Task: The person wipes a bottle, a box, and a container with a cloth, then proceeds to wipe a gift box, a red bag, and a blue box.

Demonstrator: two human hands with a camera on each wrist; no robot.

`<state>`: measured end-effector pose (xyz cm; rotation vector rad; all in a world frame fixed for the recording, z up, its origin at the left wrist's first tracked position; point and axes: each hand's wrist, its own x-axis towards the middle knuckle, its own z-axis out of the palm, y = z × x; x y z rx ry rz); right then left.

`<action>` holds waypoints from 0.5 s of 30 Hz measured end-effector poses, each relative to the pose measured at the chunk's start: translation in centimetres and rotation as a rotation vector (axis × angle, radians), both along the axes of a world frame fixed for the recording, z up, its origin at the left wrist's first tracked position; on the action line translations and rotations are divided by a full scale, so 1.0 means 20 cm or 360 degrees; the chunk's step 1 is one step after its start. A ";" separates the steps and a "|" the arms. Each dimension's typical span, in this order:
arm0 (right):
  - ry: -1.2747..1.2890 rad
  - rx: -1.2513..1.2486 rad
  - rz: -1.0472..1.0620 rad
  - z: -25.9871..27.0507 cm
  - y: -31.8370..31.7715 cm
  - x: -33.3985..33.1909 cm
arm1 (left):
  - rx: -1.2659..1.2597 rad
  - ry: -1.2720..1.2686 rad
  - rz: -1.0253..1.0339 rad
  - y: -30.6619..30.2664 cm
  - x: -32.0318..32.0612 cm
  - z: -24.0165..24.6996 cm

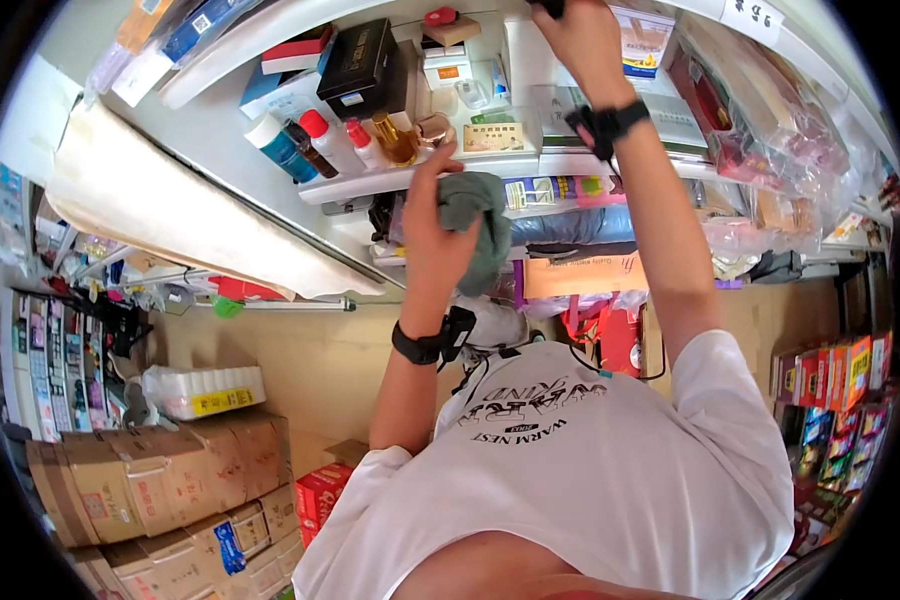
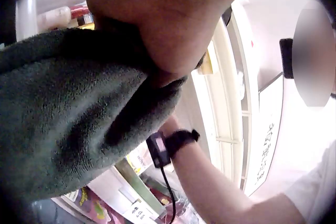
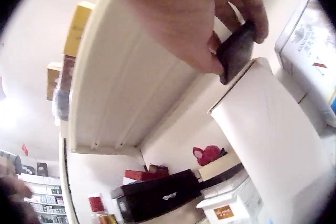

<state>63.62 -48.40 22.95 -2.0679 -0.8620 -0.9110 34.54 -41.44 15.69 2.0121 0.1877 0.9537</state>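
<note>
In the head view my left hand (image 1: 438, 235) grips a bunched grey-green cloth (image 1: 482, 240) in front of the shelf (image 1: 370, 186). The towel-like pile of this cloth fills much of the left wrist view. Farther up, my right hand (image 1: 585, 45) reaches to the back of the shelf. Between its thumb and fingers it pinches a small dark flat object (image 3: 236, 53), whose kind I cannot tell. In the right wrist view that object is right at the top edge of a tall white box (image 3: 273, 134).
Bottles (image 1: 332, 142), a black box (image 1: 358, 65) and a small card (image 1: 493, 138) stand or lie on the shelf near my left hand. Plastic-wrapped packages (image 1: 760, 110) are at the right. An upper shelf board (image 3: 121, 82) overhangs. Cardboard cartons (image 1: 160, 470) are stacked lower left.
</note>
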 end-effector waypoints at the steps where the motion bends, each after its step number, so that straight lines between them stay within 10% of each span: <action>1: 0.0013 0.0221 0.0171 -0.03 -0.08 -0.13 | -0.0048 -0.0101 -0.0017 0.04 -0.02 0.00; 10: 0.0163 0.0864 0.0763 -0.33 -0.26 -0.98 | -0.1162 -0.0318 -0.0438 0.21 -0.06 0.01; 15: -0.0191 0.0631 0.0821 -0.34 -0.22 -1.13 | -0.0293 -0.0190 -0.0260 0.10 -0.04 0.11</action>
